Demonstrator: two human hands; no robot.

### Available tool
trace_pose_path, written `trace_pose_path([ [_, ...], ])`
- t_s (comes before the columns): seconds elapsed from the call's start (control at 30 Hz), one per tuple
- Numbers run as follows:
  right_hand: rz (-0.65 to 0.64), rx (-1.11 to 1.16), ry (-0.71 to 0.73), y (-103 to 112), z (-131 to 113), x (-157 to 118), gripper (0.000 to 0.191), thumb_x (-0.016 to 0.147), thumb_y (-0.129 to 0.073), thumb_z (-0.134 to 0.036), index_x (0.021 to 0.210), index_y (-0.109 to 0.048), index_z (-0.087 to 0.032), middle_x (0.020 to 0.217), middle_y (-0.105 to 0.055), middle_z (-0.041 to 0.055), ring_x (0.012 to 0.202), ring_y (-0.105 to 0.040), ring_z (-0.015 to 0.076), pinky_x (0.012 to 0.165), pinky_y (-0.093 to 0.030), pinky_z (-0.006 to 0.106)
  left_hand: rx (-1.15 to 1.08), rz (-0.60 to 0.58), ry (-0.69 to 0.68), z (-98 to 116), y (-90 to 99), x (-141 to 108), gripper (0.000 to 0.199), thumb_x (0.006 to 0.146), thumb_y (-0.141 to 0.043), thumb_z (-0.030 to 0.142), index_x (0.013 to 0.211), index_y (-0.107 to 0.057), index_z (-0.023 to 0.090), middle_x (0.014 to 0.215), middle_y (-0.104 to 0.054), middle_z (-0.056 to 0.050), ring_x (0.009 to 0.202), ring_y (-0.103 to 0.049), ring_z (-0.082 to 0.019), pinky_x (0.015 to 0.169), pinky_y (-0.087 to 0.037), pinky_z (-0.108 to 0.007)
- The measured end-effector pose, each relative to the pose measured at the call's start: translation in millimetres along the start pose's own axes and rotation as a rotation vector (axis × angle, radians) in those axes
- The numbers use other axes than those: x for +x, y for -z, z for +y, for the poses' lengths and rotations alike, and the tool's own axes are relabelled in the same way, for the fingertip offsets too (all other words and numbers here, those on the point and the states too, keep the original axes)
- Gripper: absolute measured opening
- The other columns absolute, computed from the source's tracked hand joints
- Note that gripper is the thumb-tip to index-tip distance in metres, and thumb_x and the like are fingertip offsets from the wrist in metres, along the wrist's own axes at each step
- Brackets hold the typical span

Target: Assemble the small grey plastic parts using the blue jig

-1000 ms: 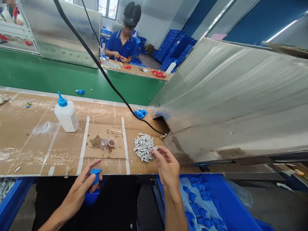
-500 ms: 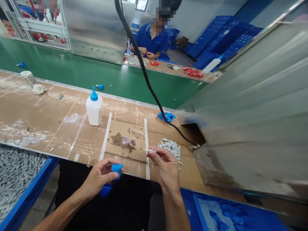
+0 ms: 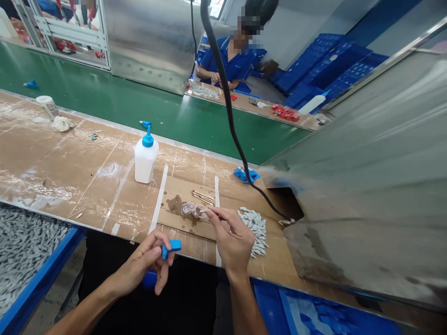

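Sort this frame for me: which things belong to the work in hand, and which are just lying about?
Work in hand:
left hand holding a bright blue plastic part
right hand pinching a small pale piece over two small clear round dishes
heap of pale grey pieces

Lying about:
white plastic bottle with blue nozzle
loose blue plastic parts
black cable

Room — green conveyor belt (image 3: 104,122) | stainless steel panel (image 3: 150,42) | stacked blue crates (image 3: 324,70) | white wall (image 3: 300,28) | bright window (image 3: 214,5) — grey floor (image 3: 268,90)
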State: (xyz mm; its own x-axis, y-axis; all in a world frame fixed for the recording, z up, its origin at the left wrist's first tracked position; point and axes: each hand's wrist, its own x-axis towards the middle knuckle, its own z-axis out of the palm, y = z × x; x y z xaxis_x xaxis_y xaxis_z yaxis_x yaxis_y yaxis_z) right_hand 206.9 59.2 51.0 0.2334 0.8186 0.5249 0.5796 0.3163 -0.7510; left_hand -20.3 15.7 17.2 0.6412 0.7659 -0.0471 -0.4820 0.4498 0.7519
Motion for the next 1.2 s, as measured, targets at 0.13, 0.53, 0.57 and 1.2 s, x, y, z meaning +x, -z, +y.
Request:
trace_pose_path([
  [0.13,-0.067,-0.137,0.217,-11,-1,7,0.008,0.094,-0.07,-0.023,0.1,-0.075,-0.024,0.091,-0.075,0.0017,0.083,-0.066,0.0179,0.08,-0.054,0.034,0.231,0.2,-0.021,0,-5.6,2,0.028,0.107,-0.038,0.046,0.094,-0.045,0.023,0.076,-0.049,0.007,0.046,-0.047,-0.002,0.052,-0.033,-0.021],
  [0.53,-0.103,-0.196,0.31,-21,7,6,0.006,0.094,-0.068,-0.019,0.097,-0.074,-0.022,0.089,-0.075,0.0024,0.083,-0.066,0.0179,0.08,-0.053,0.034,0.155,0.34,0.02,3,-1.3,6,0.029,0.1,-0.05,0.042,0.117,-0.057,0.019,0.083,-0.046,0.002,0.065,-0.036,-0.011,0.065,-0.027,-0.029],
  [0.57,-0.092,-0.189,0.3,-21,6,6,0.006,0.094,-0.069,-0.02,0.096,-0.074,-0.022,0.088,-0.075,0.0024,0.083,-0.066,0.018,0.079,-0.053,0.034,0.141,0.345,0.019,2,-0.7,8,0.028,0.1,-0.05,0.042,0.116,-0.057,0.02,0.083,-0.045,0.003,0.065,-0.036,-0.011,0.065,-0.027,-0.029],
  [1.2,-0.075,0.217,-0.044,-16,-40,-38,0.012,0.089,-0.072,-0.015,0.096,-0.076,-0.025,0.085,-0.071,0.0011,0.08,-0.066,0.0175,0.074,-0.052,0.031,0.062,0.314,-0.004,0,-8.5,27,0.024,0.098,-0.053,0.042,0.108,-0.056,0.021,0.074,-0.042,0.005,0.06,-0.032,-0.01,0.061,-0.023,-0.028],
])
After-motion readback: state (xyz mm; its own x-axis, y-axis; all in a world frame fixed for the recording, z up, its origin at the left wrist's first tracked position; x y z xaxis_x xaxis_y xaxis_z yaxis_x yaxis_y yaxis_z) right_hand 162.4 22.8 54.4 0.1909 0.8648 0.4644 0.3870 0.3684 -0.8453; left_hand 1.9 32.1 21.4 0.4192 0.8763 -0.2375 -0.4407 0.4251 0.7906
